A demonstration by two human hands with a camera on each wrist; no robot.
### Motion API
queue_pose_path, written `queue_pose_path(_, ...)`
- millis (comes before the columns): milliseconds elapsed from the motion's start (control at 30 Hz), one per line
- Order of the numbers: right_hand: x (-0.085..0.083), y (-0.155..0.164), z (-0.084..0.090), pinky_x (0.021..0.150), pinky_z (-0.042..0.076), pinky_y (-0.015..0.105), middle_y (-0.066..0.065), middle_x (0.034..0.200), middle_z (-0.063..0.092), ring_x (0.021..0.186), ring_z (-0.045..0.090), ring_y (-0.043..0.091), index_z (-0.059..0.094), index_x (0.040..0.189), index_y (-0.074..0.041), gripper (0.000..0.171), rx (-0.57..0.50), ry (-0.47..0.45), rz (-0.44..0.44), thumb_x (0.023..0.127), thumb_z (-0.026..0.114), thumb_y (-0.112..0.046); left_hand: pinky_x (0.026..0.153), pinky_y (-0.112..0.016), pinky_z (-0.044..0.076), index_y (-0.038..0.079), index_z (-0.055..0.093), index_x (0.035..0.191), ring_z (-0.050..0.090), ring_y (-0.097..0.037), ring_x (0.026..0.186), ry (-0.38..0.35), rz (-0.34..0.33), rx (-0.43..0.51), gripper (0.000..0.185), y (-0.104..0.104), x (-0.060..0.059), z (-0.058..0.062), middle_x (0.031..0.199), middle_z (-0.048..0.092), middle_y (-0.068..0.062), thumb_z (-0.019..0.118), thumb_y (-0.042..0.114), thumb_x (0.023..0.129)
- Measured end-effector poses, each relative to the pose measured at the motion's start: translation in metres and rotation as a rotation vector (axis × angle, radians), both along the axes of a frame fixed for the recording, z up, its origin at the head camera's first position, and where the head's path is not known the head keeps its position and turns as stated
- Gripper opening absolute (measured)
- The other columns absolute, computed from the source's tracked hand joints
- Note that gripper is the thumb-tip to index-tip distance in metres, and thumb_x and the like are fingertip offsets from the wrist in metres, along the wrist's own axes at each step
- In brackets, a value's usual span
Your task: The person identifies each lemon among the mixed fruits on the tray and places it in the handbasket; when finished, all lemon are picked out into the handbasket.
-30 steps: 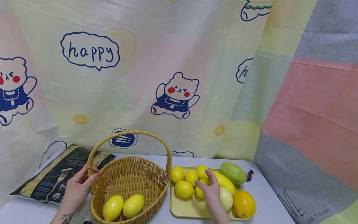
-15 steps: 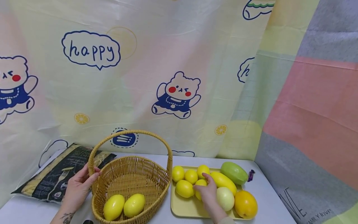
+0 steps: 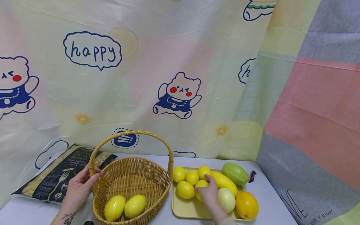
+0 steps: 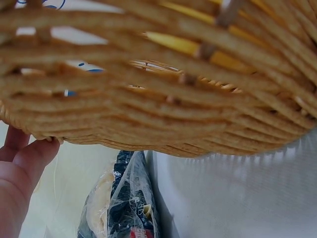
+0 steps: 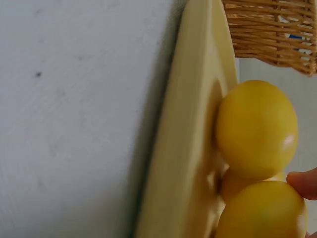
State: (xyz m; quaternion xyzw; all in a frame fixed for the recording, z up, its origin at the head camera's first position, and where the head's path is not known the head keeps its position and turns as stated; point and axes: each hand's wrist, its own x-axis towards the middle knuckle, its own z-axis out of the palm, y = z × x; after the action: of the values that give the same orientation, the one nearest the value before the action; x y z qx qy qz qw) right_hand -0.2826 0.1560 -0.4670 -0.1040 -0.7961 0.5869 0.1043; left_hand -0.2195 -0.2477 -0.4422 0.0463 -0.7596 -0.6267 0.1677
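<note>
At the left, my left hand (image 3: 79,187) grips the wicker basket (image 3: 135,175) where its handle (image 3: 92,162) meets the rim; thumb and fingers also show on the rim in the left wrist view. Two lemons (image 3: 114,208) lie in the basket's front. Over the yellow tray (image 3: 191,212), my right hand (image 3: 211,195) holds a lemon (image 3: 201,185) between thumb and fingers, the lemon still among the others. In the right wrist view a fingertip (image 5: 303,184) touches this lemon (image 5: 262,213), beside another lemon (image 5: 256,130). The hand covers part of the held lemon.
Several more lemons (image 3: 185,190), a long yellow fruit (image 3: 225,182), a pale round fruit (image 3: 226,200), an orange fruit (image 3: 247,205) and a green fruit (image 3: 235,173) crowd the tray. A purple wrapped sweet (image 3: 252,176) lies beyond. A black food bag (image 3: 56,178) lies left; a printed curtain (image 3: 180,47) hangs behind.
My right hand has come down and left onto a lemon in the tray, its thumb and fingers closing around it. The left hand stays on the basket.
</note>
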Motion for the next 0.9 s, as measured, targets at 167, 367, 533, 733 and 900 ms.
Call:
queue_pose_path(167, 0.002, -0.001, 0.008, 0.1, 0.04, 0.051, 0.028, 0.128, 0.044, 0.117, 0.043, 0.04, 0.044, 0.126, 0.007, 0.068, 0.026, 0.079, 0.022, 0.061, 0.065, 0.015, 0.076, -0.008, 0.049, 0.012, 0.03, 0.145, 0.057, 0.013, 0.088, -0.008, 0.001, 0.001, 0.062, -0.001, -0.001, -0.001, 0.094, 0.057, 0.027, 0.057, 0.03, 0.092)
queue_pose_path(367, 0.009, 0.0, 0.029, 0.095, 0.045, 0.044, 0.024, 0.127, 0.045, 0.113, 0.046, 0.034, 0.043, 0.125, 0.006, 0.065, -0.023, 0.095, 0.071, 0.066, 0.07, 0.006, 0.076, -0.008, 0.05, 0.01, 0.03, 0.145, 0.057, 0.013, 0.089, 0.009, -0.009, 0.009, 0.063, -0.001, 0.0, -0.001, 0.094, 0.058, 0.027, 0.057, 0.029, 0.092)
queue_pose_path(533, 0.017, -0.004, 0.049, 0.088, 0.048, 0.033, 0.018, 0.124, 0.046, 0.107, 0.049, 0.028, 0.044, 0.123, 0.002, 0.062, -0.071, 0.08, 0.107, 0.069, 0.073, -0.001, 0.076, -0.009, 0.05, 0.01, 0.029, 0.145, 0.058, 0.012, 0.089, 0.008, -0.019, 0.028, 0.064, -0.001, 0.0, -0.001, 0.094, 0.058, 0.027, 0.058, 0.029, 0.091)
queue_pose_path(733, 0.029, -0.017, 0.067, 0.076, 0.051, 0.022, 0.014, 0.116, 0.049, 0.094, 0.052, 0.019, 0.046, 0.119, 0.003, 0.056, -0.243, 0.073, 0.222, 0.069, 0.071, 0.005, 0.077, -0.008, 0.049, 0.012, 0.029, 0.146, 0.057, 0.013, 0.088, -0.006, -0.008, 0.026, 0.064, 0.0, 0.001, 0.001, 0.094, 0.058, 0.028, 0.058, 0.029, 0.091)
queue_pose_path(900, 0.042, -0.028, 0.078, 0.077, 0.053, 0.025, 0.01, 0.116, 0.049, 0.09, 0.056, 0.016, 0.048, 0.12, 0.003, 0.054, -0.395, 0.063, 0.414, 0.07, 0.066, 0.01, 0.077, -0.009, 0.049, 0.013, 0.029, 0.146, 0.057, 0.012, 0.089, -0.016, -0.008, 0.026, 0.064, 0.0, 0.0, 0.001, 0.094, 0.057, 0.027, 0.058, 0.029, 0.091)
